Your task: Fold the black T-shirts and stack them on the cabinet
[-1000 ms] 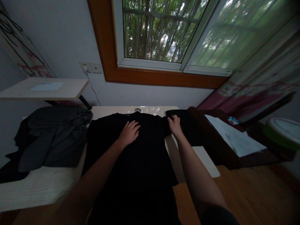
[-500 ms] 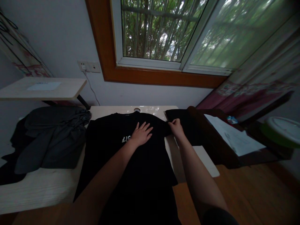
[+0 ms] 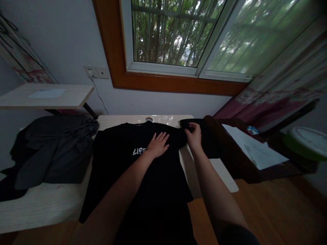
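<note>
A black T-shirt point(image 3: 112, 166) with white lettering on the chest lies spread over the pale table, its collar toward the wall. Flat on the chest, just right of the lettering, rests my left hand point(image 3: 157, 145), fingers spread. My right hand point(image 3: 194, 136) is at the end of the right sleeve point(image 3: 180, 135), thumb by the sleeve edge and fingers bent but apart from the thumb. No cloth shows pinched in it. The shirt's lower part merges with dark clothing near me.
Dark grey clothing point(image 3: 58, 146) is heaped on the left of the table point(image 3: 46, 207), below a small raised shelf point(image 3: 48, 95). At right are a black folded cloth point(image 3: 211, 139), paper sheets point(image 3: 252, 146) on a dark brown surface, and a green-and-white container point(image 3: 309, 143). A window point(image 3: 176, 37) is ahead.
My left hand has slid slightly right across the chest, uncovering more lettering. My right hand has loosened its pinch on the sleeve edge and shifted slightly right.
</note>
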### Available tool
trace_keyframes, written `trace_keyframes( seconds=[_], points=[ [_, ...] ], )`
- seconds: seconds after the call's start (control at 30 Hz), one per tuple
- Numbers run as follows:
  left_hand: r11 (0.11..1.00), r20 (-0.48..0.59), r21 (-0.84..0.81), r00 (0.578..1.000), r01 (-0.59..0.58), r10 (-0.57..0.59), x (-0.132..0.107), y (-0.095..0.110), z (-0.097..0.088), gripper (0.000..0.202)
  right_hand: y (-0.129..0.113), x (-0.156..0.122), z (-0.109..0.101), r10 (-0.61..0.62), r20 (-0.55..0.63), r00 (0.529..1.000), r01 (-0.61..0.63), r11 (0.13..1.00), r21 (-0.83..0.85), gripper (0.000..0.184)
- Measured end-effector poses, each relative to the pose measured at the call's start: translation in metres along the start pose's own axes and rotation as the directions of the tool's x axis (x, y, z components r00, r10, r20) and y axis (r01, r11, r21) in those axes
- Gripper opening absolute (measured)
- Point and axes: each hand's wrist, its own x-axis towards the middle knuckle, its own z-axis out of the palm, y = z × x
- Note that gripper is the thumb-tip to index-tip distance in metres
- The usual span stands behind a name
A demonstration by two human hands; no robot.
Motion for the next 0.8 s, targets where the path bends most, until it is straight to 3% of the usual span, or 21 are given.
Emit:
trace_keyframes(
  seconds=[0.1,0.17,0.27,0.33,0.47,0.53,0.57,0.63,0.7,0.8],
  points=[
    [0.985,-0.083,-0.165,0.994,0.051,-0.065,0.006,-0.004,-0.004,0.049,-0.019,-0.006,-0.003,-0.064,0.031,0.997,0.061,0.994,0.091,0.043],
    [0.936,-0.134,-0.333,0.977,0.116,-0.168,0.011,-0.006,-0.007,0.042,-0.037,-0.013,-0.005,-0.108,0.144,0.984,0.078,0.977,0.199,0.046],
    [0.758,-0.081,-0.589,0.913,0.280,-0.400,0.016,-0.012,-0.012,0.038,-0.060,-0.025,-0.012,-0.188,0.428,0.884,-0.003,0.914,0.406,0.050],
    [0.636,-0.020,-0.676,0.853,0.373,-0.522,0.017,-0.017,-0.016,0.037,-0.068,-0.030,-0.017,-0.196,0.483,0.854,-0.071,0.874,0.481,0.047],
    [0.542,0.050,-0.699,0.788,0.467,-0.614,0.013,-0.028,-0.024,0.046,-0.057,-0.035,-0.024,-0.111,0.392,0.913,-0.046,0.928,0.370,0.037],
    [0.522,0.088,-0.694,0.778,0.496,-0.623,0.010,-0.032,-0.029,0.050,-0.045,-0.041,-0.027,-0.136,0.437,0.889,0.029,0.970,0.241,0.036],
    [0.517,0.100,-0.692,0.775,0.505,-0.624,0.009,-0.033,-0.032,0.050,-0.039,-0.046,-0.028,-0.167,0.491,0.855,0.078,0.977,0.196,0.035],
    [0.555,0.078,-0.665,0.786,0.500,-0.614,0.007,-0.032,-0.038,0.053,-0.029,-0.057,-0.029,-0.239,0.606,0.758,0.182,0.971,0.155,0.033],
    [0.675,0.013,-0.576,0.831,0.461,-0.556,0.005,-0.029,-0.044,0.065,-0.022,-0.070,-0.029,-0.282,0.678,0.678,0.266,0.955,0.132,0.039],
    [0.889,-0.041,-0.313,0.930,0.335,-0.364,0.001,-0.021,-0.046,0.073,-0.015,-0.083,-0.027,-0.295,0.685,0.666,0.349,0.935,0.063,0.041]
  ],
)
